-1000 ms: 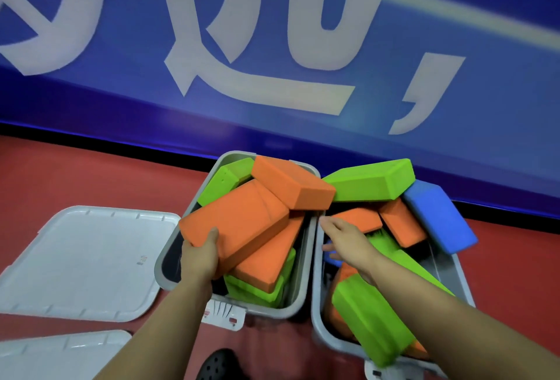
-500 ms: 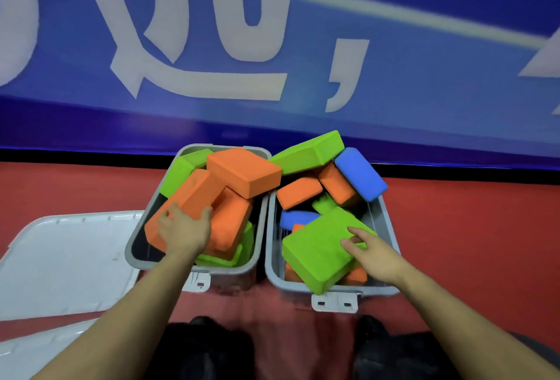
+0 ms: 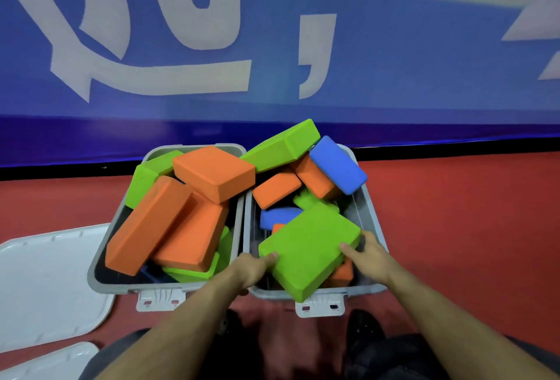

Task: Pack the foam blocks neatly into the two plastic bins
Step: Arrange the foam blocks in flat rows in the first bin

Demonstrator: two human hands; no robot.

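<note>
Two grey plastic bins stand side by side on the red floor: the left bin (image 3: 100, 270) and the right bin (image 3: 374, 219). Orange and green foam blocks lie piled askew in the left bin, a long orange block (image 3: 145, 225) at its left. The right bin holds orange, blue and green blocks, with a large green block (image 3: 309, 250) tilted on top at the front. My left hand (image 3: 253, 269) grips this green block's left corner, thumb on top. My right hand (image 3: 368, 253) holds its right edge. A blue block (image 3: 338, 164) leans over the far right rim.
Two white bin lids (image 3: 45, 282) lie on the floor to the left, the second lid (image 3: 51, 363) nearer me. A blue wall with large white lettering (image 3: 188, 82) rises right behind the bins. Red floor (image 3: 469, 228) stretches to the right. My dark shoes show below the bins.
My left hand left the orange blocks in the left bin and moved right onto the large green block. My right hand shifted to that block's right edge. The view came closer.
</note>
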